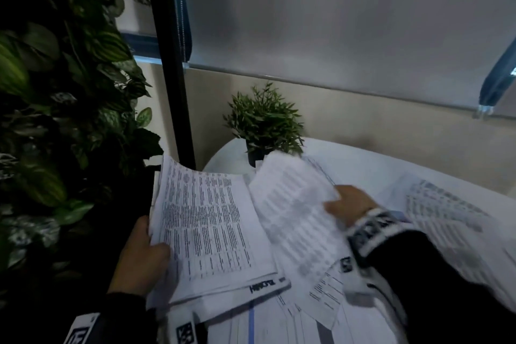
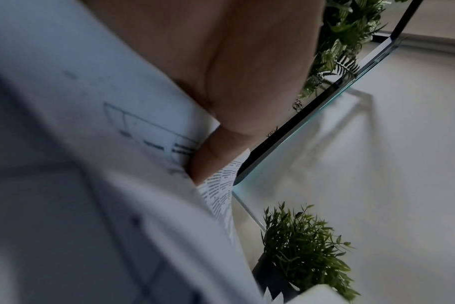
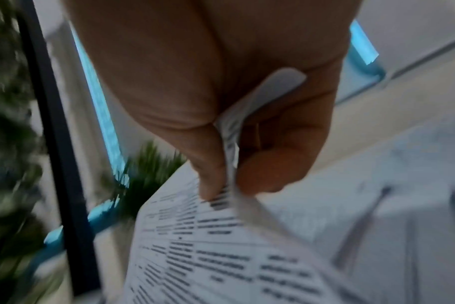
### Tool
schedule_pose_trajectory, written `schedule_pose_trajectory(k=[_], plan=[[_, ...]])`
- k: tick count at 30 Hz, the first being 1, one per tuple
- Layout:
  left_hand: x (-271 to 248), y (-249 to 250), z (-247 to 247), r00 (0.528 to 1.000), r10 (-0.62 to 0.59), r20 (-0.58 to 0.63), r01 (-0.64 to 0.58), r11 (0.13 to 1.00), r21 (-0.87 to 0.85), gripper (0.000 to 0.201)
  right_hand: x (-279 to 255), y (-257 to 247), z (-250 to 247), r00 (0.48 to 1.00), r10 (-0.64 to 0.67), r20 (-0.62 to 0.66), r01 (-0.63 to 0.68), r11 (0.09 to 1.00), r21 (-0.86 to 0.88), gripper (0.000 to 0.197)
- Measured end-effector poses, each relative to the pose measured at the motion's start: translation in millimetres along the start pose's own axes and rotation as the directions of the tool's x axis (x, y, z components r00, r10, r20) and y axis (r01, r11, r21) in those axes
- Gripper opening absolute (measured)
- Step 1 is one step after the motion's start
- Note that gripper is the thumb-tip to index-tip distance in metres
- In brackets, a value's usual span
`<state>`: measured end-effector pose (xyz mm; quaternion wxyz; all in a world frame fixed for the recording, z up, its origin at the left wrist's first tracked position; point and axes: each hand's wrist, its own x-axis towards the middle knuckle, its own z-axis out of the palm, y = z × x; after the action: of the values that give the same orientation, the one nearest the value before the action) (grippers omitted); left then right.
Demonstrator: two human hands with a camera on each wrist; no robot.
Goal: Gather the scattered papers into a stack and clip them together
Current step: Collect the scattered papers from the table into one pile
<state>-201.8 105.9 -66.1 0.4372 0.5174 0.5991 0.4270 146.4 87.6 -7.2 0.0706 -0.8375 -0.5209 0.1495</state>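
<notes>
the left hand (image 1: 139, 257) grips a gathered stack of papers (image 1: 206, 229) by its near left edge, thumb on top and fingers underneath, holding it tilted just above the tabletop (image 1: 371, 167). the right hand (image 1: 350, 204) pinches one loose sheet (image 1: 293, 212) between thumb and fingertips (image 3: 257, 174); the sheet is blurred and lies just right of the stack, overlapping its right edge. more loose papers (image 1: 446, 218) lie spread on the right and near sides of the tabletop. no clip shows in any view.

the step in hand looks like adding this sheet to the stack. to do it well, lay the sheet flat on top with its corners roughly matched to the pile, then let the left thumb lift for a moment and come down on it, so the pile does not fan out. a light pinch is enough for the sheet; a hard one would crease it. squaring the edges by tapping them on the tabletop can wait until the remaining papers are in.

the tabletop is white and rounded at its far edge. a small potted plant (image 1: 265, 123) stands at the far side, just beyond the papers. a wall of leafy greenery (image 1: 55, 92) fills the left, a black post (image 1: 170, 64) rises beside it, and a drawn grey blind (image 1: 335, 14) covers the window behind.
</notes>
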Motion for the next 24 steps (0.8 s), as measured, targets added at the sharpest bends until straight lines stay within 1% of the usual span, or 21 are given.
schedule_pose_trajectory(k=[2,3,4,5,6,7,8,10,11,12,13,14,15,16,17,18,20,21,22,23,24], plan=[[-0.8,-2.3,3.1,1.0,-0.018,0.009,0.019,1.0,-0.014,0.07,-31.8,35.2,-36.8,0.977,0.045,-0.21,-0.027,0.996,0.088,0.021],[-2.4,-1.0,5.0,1.0,-0.023,0.014,0.023,1.0,-0.016,0.079,-46.6,53.4,-53.6,0.945,0.073,-0.319,-0.019,0.986,0.168,0.018],[-2.2,-1.4,7.3,1.0,-0.019,0.023,0.019,1.0,-0.016,0.086,-63.9,64.5,-68.0,0.903,0.106,-0.416,0.012,0.962,0.272,0.02],[-5.4,2.3,9.5,0.999,-0.013,0.03,0.013,1.0,-0.013,0.09,-78.4,69.3,-77.9,0.857,0.142,-0.495,0.067,0.923,0.38,0.03],[-7.2,2.5,11.4,0.999,0.01,0.043,-0.01,1.0,-0.01,0.091,-89.3,64.7,-83.2,0.829,0.15,-0.539,0.155,0.864,0.479,0.036],[-9.5,4.3,12.8,0.998,0.031,0.057,-0.031,1.0,0.005,0.09,-93.5,54.6,-81.9,0.826,0.124,-0.55,0.25,0.794,0.554,0.032],[-9.2,2.4,13.9,0.996,0.058,0.075,-0.059,0.998,0.015,0.088,-92.8,41.0,-71.4,0.842,0.097,-0.531,0.309,0.721,0.62,0.022],[-9.5,1.3,16.5,0.992,0.065,0.104,-0.069,0.997,0.043,0.081,-85.6,8.6,-39.4,0.921,-0.027,-0.389,0.322,0.616,0.72,0.015],[-9.2,1.8,17.5,0.993,0.046,0.111,-0.049,0.999,0.022,0.075,-82.3,-9.1,-19.2,0.962,-0.067,-0.263,0.254,0.569,0.782,0.017],[-5.7,-1.7,18.7,0.995,0.021,0.1,-0.019,1.0,-0.02,0.067,-79.8,-23.5,-3.0,0.985,-0.117,-0.124,0.167,0.528,0.833,0.02],[-5.7,-1.7,18.6,0.996,-0.002,0.094,0.008,0.998,-0.065,0.057,-80.3,-36.1,11.4,0.986,-0.165,0.014,0.074,0.516,0.854,0.024],[-4.1,-1.1,20.9,0.995,-0.036,0.091,0.048,0.99,-0.134,0.043,-82.1,-48.5,24.4,0.97,-0.212,0.116,0.016,0.534,0.845,0.026],[-6.8,4.5,21.7,0.993,-0.07,0.097,0.09,0.972,-0.219,0.029,-83.7,-57.1,35.4,0.951,-0.244,0.189,0.001,0.613,0.79,0.027],[-7.5,6.8,23.3,0.99,-0.087,0.114,0.117,0.951,-0.287,0.026,-85.8,-64.7,43.0,0.931,-0.263,0.253,0.011,0.713,0.701,0.027],[-10.3,12.3,24.3,0.986,-0.103,0.132,0.142,0.929,-0.341,0.03,-86.4,-70.7,48.6,0.909,-0.272,0.317,0.042,0.815,0.578,0.037],[-10.5,8.8,25.1,0.985,-0.118,0.128,0.156,0.92,-0.358,0.03,-85.1,-74.0,51.8,0.888,-0.284,0.363,0.098,0.886,0.453,0.044],[-12.3,4.8,23.2,0.986,-0.104,0.129,0.14,0.936,-0.322,0.027,-83.3,-79.9,49.4,0.834,-0.309,0.456,0.183,0.937,0.299,0.043],[-11.9,2.0,21.7,0.986,-0.113,0.123,0.141,0.959,-0.245,0.036,-78.4,-80.9,47.0,0.827,-0.299,0.476,0.201,0.948,0.246,0.05],[-8.4,-5.2,18.7,0.986,-0.112,0.12,0.129,0.98,-0.152,0.049,-72.1,-82.3,42.8,0.843,-0.275,0.462,0.21,0.959,0.188,0.064],[-6.5,-9.6,15.8,0.987,-0.109,0.117,0.118,0.99,-0.072,0.056,-61.1,-83.3,41.7,0.881,-0.227,0.416,0.198,0.974,0.113,0.075],[-4.1,-13.4,14.0,0.988,-0.104,0.113,0.105,0.994,-0.001,0.062,-48.4,-84.5,41.4,0.924,-0.19,0.332,0.194,0.981,0.022,0.08]])
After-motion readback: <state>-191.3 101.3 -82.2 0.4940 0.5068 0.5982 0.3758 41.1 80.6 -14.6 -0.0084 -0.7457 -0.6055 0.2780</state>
